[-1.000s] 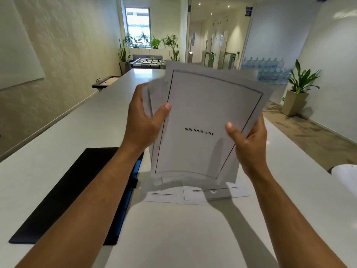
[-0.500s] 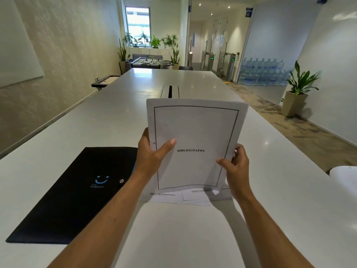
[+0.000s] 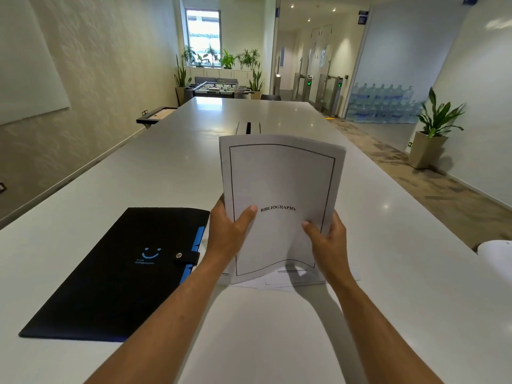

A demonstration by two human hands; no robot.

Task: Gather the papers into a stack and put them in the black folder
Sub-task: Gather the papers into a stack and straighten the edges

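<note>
A stack of white papers (image 3: 279, 176) stands upright on its lower edge on the white table (image 3: 401, 273), its front sheet reading BIBLIOGRAPHY inside a black border. My left hand (image 3: 227, 234) grips its left side with the thumb across the front. My right hand (image 3: 327, 242) grips its right side. The bottom edge bends where it meets the table. A few loose sheets (image 3: 279, 279) lie flat under the stack. The black folder (image 3: 116, 270) lies closed to the left, with a blue smile logo, a snap strap and blue tabs along its right edge.
A slot (image 3: 248, 128) is cut into the table beyond the papers. A white rounded object (image 3: 496, 259) sits at the table's right edge. A potted plant (image 3: 432, 134) stands on the floor at right, and water bottles are stacked behind glass.
Both hands have brought the papers down from the air until the lower edge rests on the table. The fanned sheets are now squared together, and the hands grip lower on the sides.
</note>
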